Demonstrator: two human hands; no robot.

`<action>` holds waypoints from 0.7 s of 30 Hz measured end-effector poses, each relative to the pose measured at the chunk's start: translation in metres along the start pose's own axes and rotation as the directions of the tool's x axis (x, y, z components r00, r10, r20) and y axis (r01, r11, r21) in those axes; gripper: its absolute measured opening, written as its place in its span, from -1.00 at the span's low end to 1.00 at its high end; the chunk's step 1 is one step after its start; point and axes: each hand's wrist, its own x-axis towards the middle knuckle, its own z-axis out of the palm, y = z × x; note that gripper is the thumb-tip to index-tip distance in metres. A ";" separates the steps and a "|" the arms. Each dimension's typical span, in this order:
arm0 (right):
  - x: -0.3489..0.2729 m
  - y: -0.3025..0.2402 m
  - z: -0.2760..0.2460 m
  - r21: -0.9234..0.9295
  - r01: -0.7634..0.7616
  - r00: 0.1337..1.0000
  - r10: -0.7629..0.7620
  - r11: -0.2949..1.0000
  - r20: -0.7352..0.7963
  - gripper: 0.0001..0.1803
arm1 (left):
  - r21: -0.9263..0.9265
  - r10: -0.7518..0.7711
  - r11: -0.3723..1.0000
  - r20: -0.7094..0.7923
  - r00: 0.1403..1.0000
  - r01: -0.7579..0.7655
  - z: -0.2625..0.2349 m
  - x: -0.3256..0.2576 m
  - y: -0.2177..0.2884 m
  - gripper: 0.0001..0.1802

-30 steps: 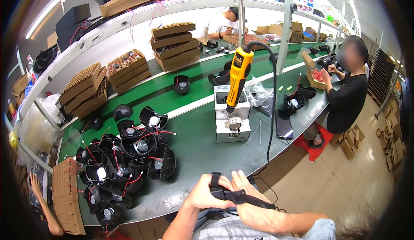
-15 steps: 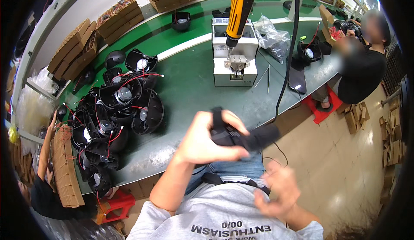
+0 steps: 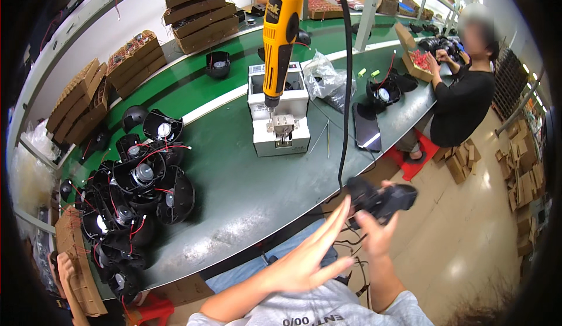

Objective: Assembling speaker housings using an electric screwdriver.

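Since left hand (image 3: 304, 261) released, black part (image 3: 383, 200) right-held.

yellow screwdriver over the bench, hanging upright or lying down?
Upright. The yellow screwdriver hangs tip-down above the white fixture box, black cable looping from its top; neither hand touches it.

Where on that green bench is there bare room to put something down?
The widest bare patch of bench lies between the fan pile and the white feeder box, reaching the near edge. A narrower strip runs between that box and the dark tablet. The far left, around the fans and cardboard trays, is crowded.
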 end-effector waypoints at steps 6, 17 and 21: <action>0.132 -0.041 -0.008 0.020 0.142 0.986 -0.140 0.990 -0.091 -0.19 | 0.503 -0.228 0.848 0.062 0.972 0.167 -0.010 -0.121 -0.070 -0.71; 0.334 0.072 0.102 -0.480 0.004 0.978 0.097 0.877 0.186 -0.43 | 0.117 -0.562 0.729 -0.460 0.687 0.675 0.001 -0.198 -0.078 -0.76; 0.365 0.137 0.090 -0.769 0.481 0.860 -0.056 0.422 0.507 -0.51 | 0.118 -0.401 0.864 -0.429 0.809 0.490 0.006 -0.185 -0.081 -0.62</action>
